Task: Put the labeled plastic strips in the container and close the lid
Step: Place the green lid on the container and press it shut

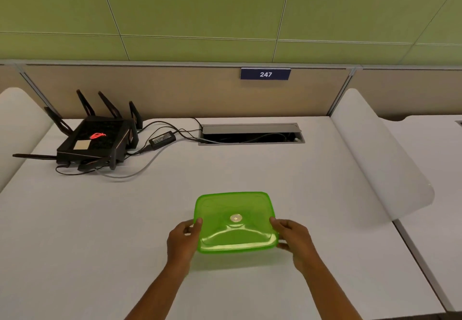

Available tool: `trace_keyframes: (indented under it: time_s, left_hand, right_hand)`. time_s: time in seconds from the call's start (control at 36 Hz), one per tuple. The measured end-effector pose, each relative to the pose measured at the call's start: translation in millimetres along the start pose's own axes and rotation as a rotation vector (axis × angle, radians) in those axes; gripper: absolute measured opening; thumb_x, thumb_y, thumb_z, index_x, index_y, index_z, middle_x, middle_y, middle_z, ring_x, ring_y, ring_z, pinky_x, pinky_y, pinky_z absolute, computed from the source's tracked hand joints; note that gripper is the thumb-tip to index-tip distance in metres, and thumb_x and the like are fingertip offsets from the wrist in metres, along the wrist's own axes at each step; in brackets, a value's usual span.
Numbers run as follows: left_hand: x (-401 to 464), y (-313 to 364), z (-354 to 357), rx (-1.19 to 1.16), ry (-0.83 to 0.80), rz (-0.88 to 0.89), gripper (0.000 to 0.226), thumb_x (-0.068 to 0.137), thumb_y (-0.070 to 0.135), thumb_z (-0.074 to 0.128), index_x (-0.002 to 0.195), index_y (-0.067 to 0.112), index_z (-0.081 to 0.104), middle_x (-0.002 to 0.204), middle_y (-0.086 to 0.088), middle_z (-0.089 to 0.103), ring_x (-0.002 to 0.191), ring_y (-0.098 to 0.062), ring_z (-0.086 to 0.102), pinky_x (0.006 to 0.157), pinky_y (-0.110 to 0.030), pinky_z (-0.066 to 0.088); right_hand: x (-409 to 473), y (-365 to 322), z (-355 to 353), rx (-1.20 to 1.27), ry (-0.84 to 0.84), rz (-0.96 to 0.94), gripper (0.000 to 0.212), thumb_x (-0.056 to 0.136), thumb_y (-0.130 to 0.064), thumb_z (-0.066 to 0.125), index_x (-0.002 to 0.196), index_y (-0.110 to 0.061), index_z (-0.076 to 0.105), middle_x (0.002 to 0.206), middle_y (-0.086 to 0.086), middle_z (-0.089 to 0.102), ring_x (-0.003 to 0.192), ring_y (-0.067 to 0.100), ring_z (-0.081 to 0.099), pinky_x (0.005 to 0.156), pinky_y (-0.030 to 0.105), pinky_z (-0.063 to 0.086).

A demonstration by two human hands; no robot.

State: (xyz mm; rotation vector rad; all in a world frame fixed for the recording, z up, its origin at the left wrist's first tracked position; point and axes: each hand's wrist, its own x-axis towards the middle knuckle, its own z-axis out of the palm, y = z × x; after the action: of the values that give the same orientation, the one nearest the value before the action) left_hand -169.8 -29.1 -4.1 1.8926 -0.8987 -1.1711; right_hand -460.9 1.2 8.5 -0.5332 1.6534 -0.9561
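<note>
Head view, lower centre of frame: green lid on the white table, held from both sides. Left hand gripping the lid's left edge, thumb on top near the rim, fingers curled against the side. Right hand gripping the right edge likewise, thumb on top, fingers wrapped under the near right corner. Small round silver disc at the lid's middle. Container beneath hidden by the lid; contents cannot be told. No strips visible on the table. Farther back, centre: open cable hatch set in the table. Upper left: black router with antennas, red glowing logo, power brick and cables beside it. Far centre: blue sign reading 247 on the divider.
</note>
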Motion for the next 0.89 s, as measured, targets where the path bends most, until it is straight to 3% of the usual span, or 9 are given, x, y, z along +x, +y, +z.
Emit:
trace_keyframes:
  time_s: [0.06,0.14,0.33,0.58,0.89]
  left_hand:
    - [-14,-8,-7,-0.079,-0.037,-0.061,0.024,0.088,0.034,0.077,0.103,0.015,0.074,0.095,-0.009,0.073,0.083,-0.025,0.070,0.077,-0.050,0.063]
    - [-28,-14,-13,-0.191,-0.081,-0.132,0.014,0.086,0.023,0.081,0.095,0.017,0.073,0.100,-0.015,0.071,0.082,-0.023,0.069,0.068,-0.039,0.063]
    - [-32,-17,-14,-0.392,-0.093,-0.203,0.026,0.084,0.002,0.079,0.107,-0.003,0.068,0.110,-0.031,0.069,0.093,-0.034,0.069,0.081,-0.044,0.060]
    - [-27,-23,-9,-0.448,-0.084,-0.191,0.026,0.085,-0.002,0.077,0.108,-0.008,0.067,0.106,-0.030,0.072,0.086,-0.032,0.069,0.070,-0.036,0.058]
    - [-24,-24,-8,-0.444,-0.082,-0.179,0.025,0.085,-0.002,0.077,0.106,-0.007,0.065,0.105,-0.030,0.071,0.088,-0.033,0.068,0.070,-0.037,0.059]
  right_hand:
    - [-8,8,-10,0.016,-0.051,0.041,0.033,0.078,-0.034,0.088,0.095,-0.008,0.077,0.089,0.008,0.079,0.076,0.019,0.073,0.066,0.030,0.059]
    - [-15,15,-17,0.069,-0.106,0.088,0.033,0.073,-0.023,0.092,0.090,-0.003,0.072,0.080,0.012,0.068,0.073,0.023,0.068,0.072,0.035,0.061]
    - [-15,12,-14,0.176,-0.126,0.173,0.021,0.076,-0.006,0.086,0.082,0.005,0.069,0.075,0.017,0.064,0.070,0.025,0.066,0.072,0.033,0.063]
    - [-9,8,-8,0.164,-0.082,0.215,0.017,0.081,0.001,0.081,0.075,0.001,0.065,0.073,0.016,0.064,0.065,0.025,0.067,0.054,0.022,0.056]
    - [-10,2,-4,0.127,-0.056,0.186,0.019,0.081,0.001,0.082,0.077,0.001,0.063,0.073,0.019,0.063,0.065,0.026,0.067,0.053,0.023,0.056]
